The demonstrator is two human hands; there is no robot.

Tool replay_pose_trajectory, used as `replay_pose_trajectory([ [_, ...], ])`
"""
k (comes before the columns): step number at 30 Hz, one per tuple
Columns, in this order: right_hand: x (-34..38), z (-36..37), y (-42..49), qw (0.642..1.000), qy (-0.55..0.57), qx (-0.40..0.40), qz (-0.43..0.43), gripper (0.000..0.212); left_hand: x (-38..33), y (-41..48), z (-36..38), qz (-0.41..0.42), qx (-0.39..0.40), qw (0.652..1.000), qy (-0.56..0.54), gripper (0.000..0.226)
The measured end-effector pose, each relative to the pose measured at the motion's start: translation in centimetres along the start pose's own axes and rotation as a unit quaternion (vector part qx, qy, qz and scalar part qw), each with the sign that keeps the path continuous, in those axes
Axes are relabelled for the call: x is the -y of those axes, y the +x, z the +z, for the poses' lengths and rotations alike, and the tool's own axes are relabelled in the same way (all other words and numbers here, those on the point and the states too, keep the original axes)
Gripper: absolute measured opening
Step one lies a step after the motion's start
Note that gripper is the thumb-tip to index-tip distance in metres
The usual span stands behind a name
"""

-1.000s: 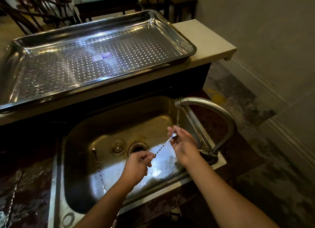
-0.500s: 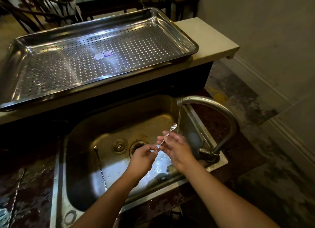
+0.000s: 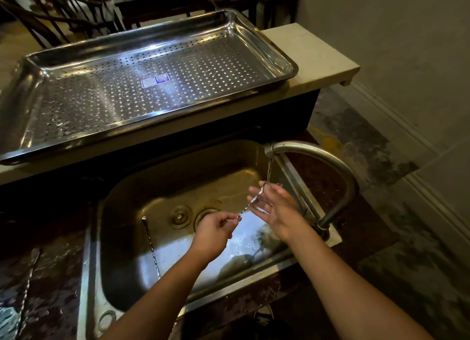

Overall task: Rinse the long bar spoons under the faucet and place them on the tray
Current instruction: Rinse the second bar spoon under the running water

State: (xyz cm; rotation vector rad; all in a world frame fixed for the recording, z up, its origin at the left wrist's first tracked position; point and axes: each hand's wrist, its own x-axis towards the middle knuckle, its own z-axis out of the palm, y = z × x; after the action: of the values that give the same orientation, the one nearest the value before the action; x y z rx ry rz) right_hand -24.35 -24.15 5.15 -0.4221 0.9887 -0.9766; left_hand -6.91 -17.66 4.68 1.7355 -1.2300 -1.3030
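Note:
My left hand (image 3: 216, 229) pinches the handle end of a long twisted bar spoon (image 3: 248, 205) over the sink (image 3: 122, 238). Its bowl reaches up into the thin stream of water under the faucet (image 3: 328, 161). My right hand (image 3: 276, 206) has its fingers spread and touches the bowl end of the spoon. A second bar spoon (image 3: 152, 248) leans inside the sink at the left. A third bar spoon (image 3: 26, 286) lies on the wet dark counter at the far left. The perforated steel tray (image 3: 274, 47) sits on the pale ledge behind the sink.
The sink holds a drain (image 3: 204, 216) and a round plug (image 3: 180, 216). The pale ledge (image 3: 318, 57) ends at the right, with a patterned floor and wall beyond. Dark chairs and tables stand behind the tray.
The spoon's bowl end has stayed under the stream while my right hand slid along the shaft and back and spread its fingers. My left hand keeps pinching the handle.

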Motion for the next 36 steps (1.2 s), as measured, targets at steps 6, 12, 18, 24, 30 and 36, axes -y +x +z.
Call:
replay_pose_trajectory([
  [6, -1.9, 1.0, -0.4, 0.998, -0.061, -0.013, -0.008, 0.025, -0.2, 0.4, 0.4, -0.014, 0.008, 1.0, -0.002, 0.013],
  [12, -0.5, 1.2, -0.7, 0.992, -0.099, -0.056, -0.058, 0.028, -0.5, 0.2, 0.7, -0.017, 0.014, 0.999, -0.029, 0.012],
  [18, -0.5, 1.9, -1.1, 0.989, -0.138, -0.033, -0.05, 0.018, 0.1, 0.4, 0.7, -0.027, 0.009, 0.998, -0.048, 0.013],
  [24, 1.5, 1.5, -1.2, 0.984, -0.14, -0.054, -0.096, 0.019, 1.4, 0.5, 0.3, -0.042, -0.013, 0.997, -0.065, 0.014],
  [30, -0.5, 2.6, -2.1, 0.984, -0.167, 0.016, -0.061, 0.014, 0.9, 0.3, 0.7, -0.031, -0.007, 0.992, -0.124, 0.014],
  [36, 1.4, 2.8, -2.1, 0.98, -0.181, -0.003, -0.084, 0.025, -0.6, 0.7, 1.6, -0.026, 0.009, 0.995, -0.101, 0.01],
])
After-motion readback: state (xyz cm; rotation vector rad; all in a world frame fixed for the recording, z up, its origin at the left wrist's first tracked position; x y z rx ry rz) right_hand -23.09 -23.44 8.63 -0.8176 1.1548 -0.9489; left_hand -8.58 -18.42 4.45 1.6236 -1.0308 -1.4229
